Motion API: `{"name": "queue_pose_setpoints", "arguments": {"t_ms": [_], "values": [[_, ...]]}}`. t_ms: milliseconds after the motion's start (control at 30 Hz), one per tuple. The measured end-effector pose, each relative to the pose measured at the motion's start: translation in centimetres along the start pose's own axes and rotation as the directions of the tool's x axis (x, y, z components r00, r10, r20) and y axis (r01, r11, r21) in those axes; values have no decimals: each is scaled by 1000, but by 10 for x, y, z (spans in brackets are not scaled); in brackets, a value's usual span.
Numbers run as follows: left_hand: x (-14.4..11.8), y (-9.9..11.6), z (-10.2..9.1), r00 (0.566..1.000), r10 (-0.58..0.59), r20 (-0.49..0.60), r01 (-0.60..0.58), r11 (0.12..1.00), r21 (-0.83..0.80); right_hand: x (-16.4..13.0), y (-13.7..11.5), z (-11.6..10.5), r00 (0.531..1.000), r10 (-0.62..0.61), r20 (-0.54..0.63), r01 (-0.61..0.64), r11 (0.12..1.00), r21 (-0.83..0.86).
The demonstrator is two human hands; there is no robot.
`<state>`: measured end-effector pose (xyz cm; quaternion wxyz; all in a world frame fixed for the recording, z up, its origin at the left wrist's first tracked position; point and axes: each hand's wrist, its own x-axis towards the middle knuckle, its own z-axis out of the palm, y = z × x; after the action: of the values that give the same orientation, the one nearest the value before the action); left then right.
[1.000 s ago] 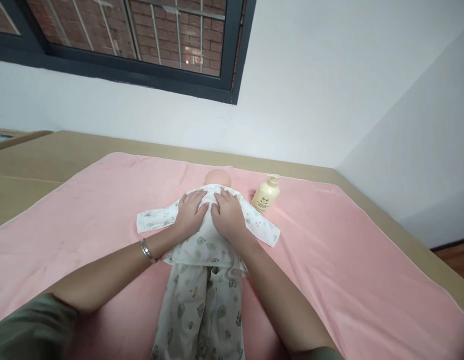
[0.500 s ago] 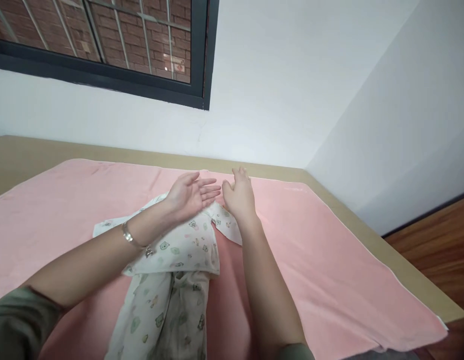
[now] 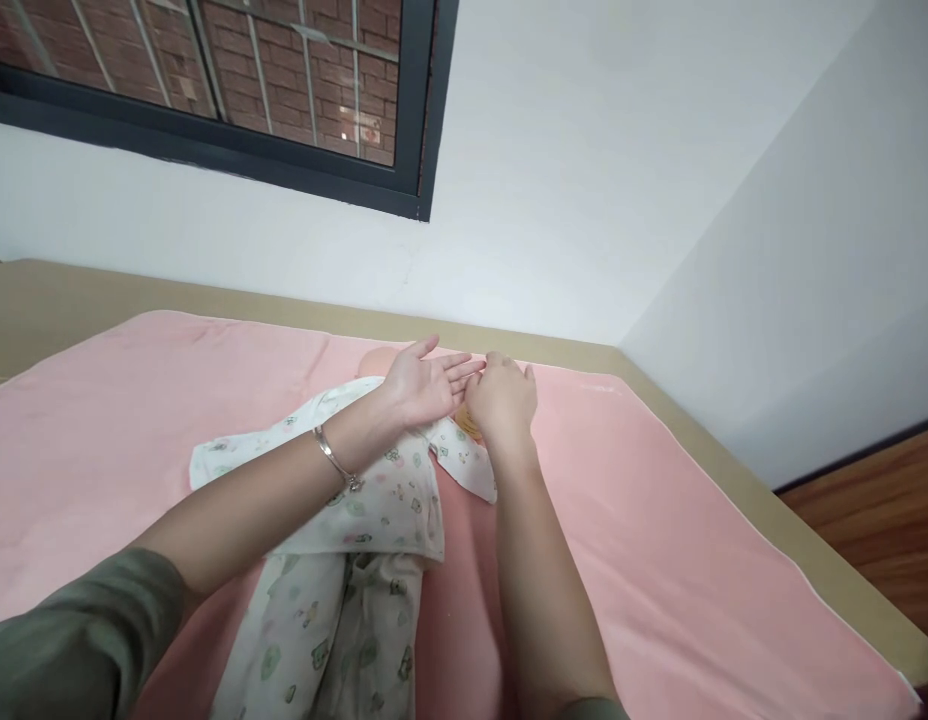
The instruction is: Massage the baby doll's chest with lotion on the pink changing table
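My left hand (image 3: 425, 385) is palm up with its fingers stretched out, above the collar end of a white baby shirt (image 3: 400, 505). My right hand (image 3: 505, 400) is palm down, its fingers bent and somewhat apart, touching or nearly touching the left fingertips. Nothing shows in either hand. The shirt has small bear prints and lies spread out, partly covered by my left forearm. Matching baby trousers (image 3: 306, 630) lie below its hem. A rounded peach-coloured shape (image 3: 374, 361) shows above the shirt, and a yellow-orange patch (image 3: 470, 422) beside my right hand; I cannot make out what they are.
A pink sheet (image 3: 621, 520) lies under the clothes, on a pale wooden surface (image 3: 209, 296). White walls (image 3: 554, 180) meet behind it at the right. A dark-framed window (image 3: 284, 150) with bars is at the upper left. Brown wood panelling (image 3: 884, 510) stands at the right.
My left hand has moved right, and its fingertips now meet or overlap the right hand. My right hand has shifted slightly right and turned palm down. The peach shape and yellow-orange patch have come into sight.
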<state>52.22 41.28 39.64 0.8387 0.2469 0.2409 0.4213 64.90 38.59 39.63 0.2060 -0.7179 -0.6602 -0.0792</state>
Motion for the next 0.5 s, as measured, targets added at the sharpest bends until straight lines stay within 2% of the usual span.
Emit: {"name": "queue_pose_setpoints", "arguments": {"t_ms": [167, 267, 400, 500], "values": [[-38, 8, -19, 999, 14, -40, -12, 999, 51, 16, -12, -13, 988, 141, 68, -136, 988, -71], [-60, 17, -32, 993, -62, -105, 65, 997, 28, 23, -22, -17, 971, 216, 101, -210, 975, -69], [-77, 30, -42, 969, -142, -204, 143, 990, -6, 26, -32, -17, 965, 251, 83, -242, 965, -102], [-86, 39, -43, 973, -140, -186, 136, 990, -34, 26, -32, -18, 960, 269, 79, -258, 957, -130]]}}
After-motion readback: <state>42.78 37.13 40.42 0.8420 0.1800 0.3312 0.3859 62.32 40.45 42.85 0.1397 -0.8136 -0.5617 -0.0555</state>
